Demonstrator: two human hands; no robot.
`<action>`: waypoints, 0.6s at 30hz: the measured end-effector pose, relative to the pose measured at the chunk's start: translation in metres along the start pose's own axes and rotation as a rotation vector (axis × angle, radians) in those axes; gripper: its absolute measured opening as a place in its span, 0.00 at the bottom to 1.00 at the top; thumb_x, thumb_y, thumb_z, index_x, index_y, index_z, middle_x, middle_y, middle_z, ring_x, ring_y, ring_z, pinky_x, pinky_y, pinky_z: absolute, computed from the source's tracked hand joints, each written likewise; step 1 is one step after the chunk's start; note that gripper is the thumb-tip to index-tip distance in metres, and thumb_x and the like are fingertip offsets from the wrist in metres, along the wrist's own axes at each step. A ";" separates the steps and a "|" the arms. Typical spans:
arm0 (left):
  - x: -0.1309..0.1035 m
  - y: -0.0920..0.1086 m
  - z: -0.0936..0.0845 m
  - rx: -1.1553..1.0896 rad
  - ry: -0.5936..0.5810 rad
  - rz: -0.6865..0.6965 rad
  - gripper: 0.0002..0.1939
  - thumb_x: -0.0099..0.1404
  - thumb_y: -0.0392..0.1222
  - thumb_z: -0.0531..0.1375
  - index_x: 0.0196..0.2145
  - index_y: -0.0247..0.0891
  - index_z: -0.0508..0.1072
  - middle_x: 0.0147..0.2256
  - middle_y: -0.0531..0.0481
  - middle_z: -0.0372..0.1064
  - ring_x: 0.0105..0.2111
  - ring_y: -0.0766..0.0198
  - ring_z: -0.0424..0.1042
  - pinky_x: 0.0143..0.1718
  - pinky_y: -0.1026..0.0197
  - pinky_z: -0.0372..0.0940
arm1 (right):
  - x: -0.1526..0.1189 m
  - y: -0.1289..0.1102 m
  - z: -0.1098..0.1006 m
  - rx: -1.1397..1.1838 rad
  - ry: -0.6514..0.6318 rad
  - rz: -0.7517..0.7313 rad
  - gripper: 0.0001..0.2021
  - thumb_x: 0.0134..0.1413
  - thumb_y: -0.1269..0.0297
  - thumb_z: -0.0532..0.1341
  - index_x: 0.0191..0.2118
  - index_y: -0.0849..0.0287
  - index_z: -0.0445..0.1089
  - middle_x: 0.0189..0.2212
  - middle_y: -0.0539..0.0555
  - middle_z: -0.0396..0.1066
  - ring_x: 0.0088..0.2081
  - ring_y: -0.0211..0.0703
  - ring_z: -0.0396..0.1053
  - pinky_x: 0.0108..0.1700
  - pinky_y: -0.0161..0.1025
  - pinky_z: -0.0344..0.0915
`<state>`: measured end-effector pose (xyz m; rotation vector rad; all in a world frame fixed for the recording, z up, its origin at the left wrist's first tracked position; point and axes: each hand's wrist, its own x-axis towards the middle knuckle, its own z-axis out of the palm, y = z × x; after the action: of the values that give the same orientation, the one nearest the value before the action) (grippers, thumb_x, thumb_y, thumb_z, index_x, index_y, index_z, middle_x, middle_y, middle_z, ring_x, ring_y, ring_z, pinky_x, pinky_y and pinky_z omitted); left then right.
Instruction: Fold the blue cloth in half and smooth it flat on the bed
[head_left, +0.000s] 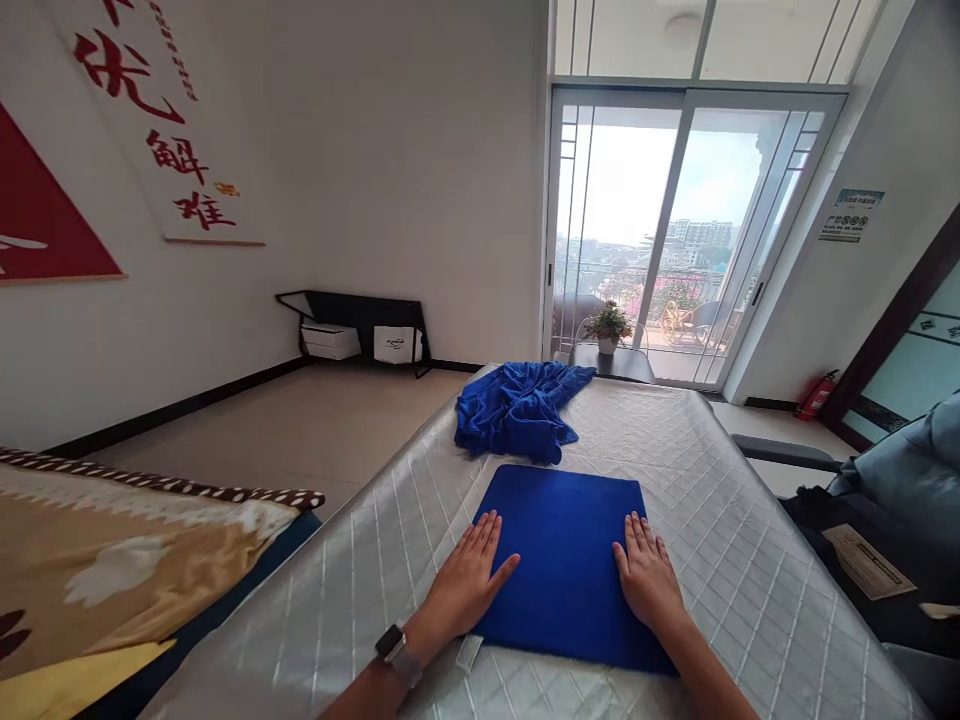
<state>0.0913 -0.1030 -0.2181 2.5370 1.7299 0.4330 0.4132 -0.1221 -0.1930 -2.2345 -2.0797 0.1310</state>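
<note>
A blue cloth (562, 570), folded into a flat rectangle, lies on the quilted silvery mattress (720, 500). Flat on its left edge rests my left hand (469, 570), fingers stretched out and thumb spread over the fabric; a watch is on that wrist. Along the opposite edge my right hand (646, 570) is also laid flat, with its fingers extended. Neither hand grips anything. A small white tag (469, 653) sticks out at the cloth's lower left corner. Beyond the folded one, a second blue cloth (521, 408) lies crumpled near the mattress's far end.
At left is a patterned tan blanket (150, 570). A potted plant (608, 325) stands on a dark surface past the mattress, before sliding glass doors. By the far wall is a black rack (364, 318) with boxes. A dark chair (911, 470) borders the right side.
</note>
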 end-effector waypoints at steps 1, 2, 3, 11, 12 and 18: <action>0.000 0.000 0.000 -0.003 0.007 0.000 0.40 0.73 0.64 0.42 0.70 0.31 0.47 0.69 0.39 0.43 0.69 0.52 0.44 0.68 0.47 0.46 | -0.001 -0.001 0.000 -0.003 -0.002 0.003 0.33 0.67 0.54 0.38 0.71 0.68 0.42 0.71 0.55 0.36 0.72 0.46 0.33 0.70 0.49 0.35; 0.000 0.000 0.000 -0.007 0.008 0.001 0.41 0.72 0.64 0.42 0.70 0.31 0.48 0.69 0.39 0.43 0.69 0.52 0.44 0.68 0.47 0.46 | -0.001 -0.003 -0.001 -0.006 -0.003 0.007 0.33 0.67 0.54 0.38 0.71 0.68 0.42 0.71 0.55 0.36 0.72 0.46 0.33 0.70 0.49 0.35; 0.000 0.000 -0.001 -0.011 0.007 0.002 0.41 0.72 0.64 0.41 0.70 0.30 0.49 0.69 0.39 0.43 0.69 0.52 0.44 0.68 0.47 0.46 | -0.002 -0.004 -0.002 -0.009 -0.004 0.007 0.33 0.67 0.54 0.38 0.71 0.68 0.41 0.71 0.55 0.36 0.72 0.45 0.33 0.70 0.49 0.36; -0.008 -0.003 -0.011 -0.036 -0.018 0.033 0.40 0.73 0.64 0.41 0.69 0.29 0.50 0.69 0.39 0.43 0.69 0.52 0.44 0.68 0.47 0.46 | -0.021 -0.008 -0.034 -0.022 -0.004 -0.002 0.31 0.67 0.56 0.39 0.70 0.65 0.48 0.71 0.56 0.42 0.71 0.45 0.37 0.70 0.48 0.36; -0.009 -0.003 -0.013 -0.037 -0.026 0.034 0.40 0.73 0.64 0.41 0.69 0.29 0.50 0.69 0.38 0.42 0.69 0.52 0.44 0.68 0.47 0.46 | -0.027 -0.007 -0.040 -0.019 -0.008 -0.009 0.31 0.67 0.56 0.39 0.70 0.64 0.49 0.71 0.56 0.42 0.71 0.45 0.37 0.70 0.48 0.36; -0.010 -0.004 -0.013 -0.047 -0.016 0.050 0.40 0.73 0.64 0.41 0.69 0.29 0.51 0.69 0.38 0.43 0.69 0.52 0.44 0.68 0.47 0.46 | -0.073 -0.012 -0.039 -0.024 0.022 -0.034 0.33 0.67 0.50 0.38 0.71 0.62 0.47 0.71 0.52 0.40 0.71 0.45 0.35 0.70 0.48 0.36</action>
<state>0.0815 -0.1124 -0.2088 2.5493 1.6341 0.4488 0.4008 -0.1939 -0.1526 -2.2020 -2.1178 0.0790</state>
